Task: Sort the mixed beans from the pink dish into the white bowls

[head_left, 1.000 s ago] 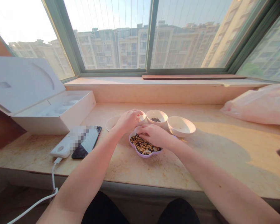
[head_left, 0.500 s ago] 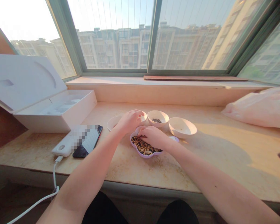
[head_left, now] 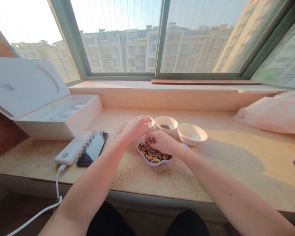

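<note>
Mixed beans [head_left: 152, 152] heaped in a lilac dish [head_left: 150, 164] on a marble sill [head_left: 142, 183]; right hand [head_left: 162, 142] with fingers pinched closed at the beans, any grip too small to tell; left hand [head_left: 137, 127] curled closed above the dish's far rim, beside a white saucer [head_left: 118, 129], anything inside hidden.

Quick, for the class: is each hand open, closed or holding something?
Left hand: curled; holding unclear.
Right hand: curled at the mixed beans; holding unclear.
</note>
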The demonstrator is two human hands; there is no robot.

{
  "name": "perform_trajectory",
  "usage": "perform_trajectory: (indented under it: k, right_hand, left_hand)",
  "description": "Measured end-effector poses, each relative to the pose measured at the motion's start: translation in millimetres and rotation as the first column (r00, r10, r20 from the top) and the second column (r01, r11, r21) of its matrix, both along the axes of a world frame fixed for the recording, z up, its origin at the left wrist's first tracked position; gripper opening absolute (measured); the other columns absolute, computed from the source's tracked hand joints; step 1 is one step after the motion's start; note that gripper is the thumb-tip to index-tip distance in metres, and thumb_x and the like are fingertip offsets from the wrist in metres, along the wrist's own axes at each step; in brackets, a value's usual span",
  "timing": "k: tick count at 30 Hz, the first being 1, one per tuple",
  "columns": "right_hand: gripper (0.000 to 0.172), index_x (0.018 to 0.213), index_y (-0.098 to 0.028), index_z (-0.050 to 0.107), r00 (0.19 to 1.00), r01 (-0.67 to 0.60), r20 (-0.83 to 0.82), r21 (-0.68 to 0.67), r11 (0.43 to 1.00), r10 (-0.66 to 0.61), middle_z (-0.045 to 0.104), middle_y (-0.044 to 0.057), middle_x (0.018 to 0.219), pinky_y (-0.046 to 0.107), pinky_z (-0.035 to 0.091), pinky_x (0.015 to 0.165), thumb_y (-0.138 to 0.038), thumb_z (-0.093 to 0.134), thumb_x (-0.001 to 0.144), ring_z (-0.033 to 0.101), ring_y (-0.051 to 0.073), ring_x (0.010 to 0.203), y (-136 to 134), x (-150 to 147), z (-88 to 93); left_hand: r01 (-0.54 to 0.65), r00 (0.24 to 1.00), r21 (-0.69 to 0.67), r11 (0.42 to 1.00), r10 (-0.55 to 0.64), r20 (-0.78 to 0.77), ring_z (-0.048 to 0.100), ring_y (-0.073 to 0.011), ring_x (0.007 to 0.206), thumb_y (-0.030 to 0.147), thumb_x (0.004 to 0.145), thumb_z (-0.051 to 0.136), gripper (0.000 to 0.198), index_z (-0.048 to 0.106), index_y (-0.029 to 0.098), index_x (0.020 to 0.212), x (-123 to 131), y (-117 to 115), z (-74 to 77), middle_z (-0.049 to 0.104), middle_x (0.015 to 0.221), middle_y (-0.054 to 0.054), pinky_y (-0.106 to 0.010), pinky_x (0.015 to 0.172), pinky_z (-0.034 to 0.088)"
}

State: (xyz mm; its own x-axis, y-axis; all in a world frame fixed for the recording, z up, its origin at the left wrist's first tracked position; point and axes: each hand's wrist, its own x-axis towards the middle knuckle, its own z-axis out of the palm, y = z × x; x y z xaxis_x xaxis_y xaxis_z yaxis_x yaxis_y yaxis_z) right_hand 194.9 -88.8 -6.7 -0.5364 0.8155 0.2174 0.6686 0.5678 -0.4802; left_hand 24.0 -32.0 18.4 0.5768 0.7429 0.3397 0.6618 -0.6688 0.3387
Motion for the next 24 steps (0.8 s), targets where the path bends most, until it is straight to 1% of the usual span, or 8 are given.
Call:
perform_trajectory:
  k: [3, 6, 8, 10, 13, 16, 20, 24]
  right_hand:
    - [0.029, 0.09, -0.022, 0.072, 0.999, 0.004, -0.047, -0.023, 1.0, -0.005, 0.072, -0.001, 0.081, 0.027, 0.048, 0.07, -0.002, 0.057, 0.075, 0.064, 0.016, 0.074, 3.8, 7.1, 0.7]
    - [0.028, 0.094, -0.022, 0.072, 0.998, 0.008, -0.058, 0.004, 1.0, -0.008, 0.072, -0.001, 0.085, 0.027, 0.047, 0.07, -0.005, 0.059, 0.077, 0.062, 0.014, 0.073, 8.0, 13.8, 1.4]
    - [0.022, 0.094, -0.021, 0.073, 0.996, 0.06, -0.072, 0.04, 0.997, -0.057, 0.07, 0.0, 0.082, 0.027, 0.046, 0.07, -0.009, 0.06, 0.08, 0.061, 0.014, 0.071, 10.7, 18.8, 3.5]
    - [0.015, 0.091, -0.02, 0.073, 0.985, 0.153, -0.097, 0.091, 0.984, -0.144, 0.068, 0.0, 0.077, 0.027, 0.045, 0.068, -0.016, 0.061, 0.084, 0.06, 0.015, 0.07, 13.7, 25.4, 7.1]
    - [0.012, 0.088, -0.02, 0.073, 0.954, 0.289, -0.129, 0.171, 0.942, -0.269, 0.071, 0.002, 0.084, 0.028, 0.045, 0.07, -0.024, 0.061, 0.086, 0.061, 0.017, 0.073, 19.5, 38.7, 12.6]
    - [0.015, 0.09, -0.021, 0.073, 0.904, 0.427, -0.121, 0.203, 0.881, -0.41, 0.074, 0.004, 0.088, 0.029, 0.047, 0.072, -0.024, 0.059, 0.086, 0.063, 0.019, 0.076, 27.0, 52.8, 13.6]
    - [0.019, 0.092, -0.021, 0.075, 0.828, 0.557, -0.055, 0.187, 0.809, -0.557, 0.077, 0.006, 0.085, 0.032, 0.047, 0.069, -0.021, 0.057, 0.086, 0.067, 0.023, 0.078, 34.3, 63.2, 10.4]
    - [0.024, 0.097, -0.022, 0.077, 0.794, 0.597, 0.02, 0.164, 0.785, -0.608, 0.079, 0.01, 0.102, 0.035, 0.049, 0.075, -0.02, 0.055, 0.089, 0.071, 0.028, 0.094, 34.1, 63.0, 11.2]
  left_hand:
    - [0.005, 1.0, 0.0, 1.0, -0.005, 0.014, 0.068, -0.0214, 0.104, 0.015, 0.093, 0.052, 0.03, 0.073, 0.021, 0.114, -0.6, -0.5, 0.2, 0.073, 0.12, -0.008, -0.033, 0.095, 0.053]
    - [-0.004, 1.0, -0.008, 1.0, 0.004, 0.021, 0.069, -0.0205, 0.099, 0.014, 0.093, 0.053, 0.029, 0.073, 0.019, 0.112, -0.9, -3.7, 2.9, 0.074, 0.117, -0.009, -0.033, 0.094, 0.053]
    - [-0.016, 1.0, -0.016, 1.0, 0.017, 0.024, 0.068, -0.0198, 0.095, 0.013, 0.093, 0.052, 0.028, 0.073, 0.019, 0.11, -0.6, -6.2, 5.4, 0.074, 0.111, -0.009, -0.033, 0.092, 0.054]
    - [-0.011, 1.0, -0.017, 1.0, 0.011, 0.021, 0.068, -0.0191, 0.092, 0.013, 0.093, 0.051, 0.027, 0.073, 0.019, 0.107, 0.2, -8.1, 7.3, 0.075, 0.106, -0.008, -0.032, 0.09, 0.053]
    - [0.04, 0.999, -0.004, 0.999, -0.04, -0.032, 0.067, -0.0189, 0.089, 0.011, 0.091, 0.052, 0.023, 0.074, 0.019, 0.095, 2.6, -11.0, 7.5, 0.074, 0.096, -0.006, -0.031, 0.088, 0.052]
    - [0.095, 0.984, -0.028, 0.995, -0.098, -0.152, 0.066, -0.0197, 0.087, 0.009, 0.089, 0.051, 0.025, 0.073, 0.019, 0.082, 6.0, -16.8, 5.3, 0.074, 0.088, -0.005, -0.03, 0.083, 0.052]
    - [0.148, 0.939, -0.11, 0.983, -0.175, -0.297, 0.067, -0.019, 0.083, 0.006, 0.087, 0.052, 0.028, 0.075, 0.021, 0.085, 10.7, -28.4, 2.8, 0.075, 0.09, -0.005, -0.028, 0.076, 0.05]
    - [0.201, 0.887, -0.166, 0.965, -0.251, -0.387, 0.068, -0.0192, 0.082, 0.003, 0.083, 0.053, 0.033, 0.077, 0.024, 0.089, 14.3, -34.6, -0.4, 0.076, 0.09, -0.005, -0.028, 0.077, 0.049]
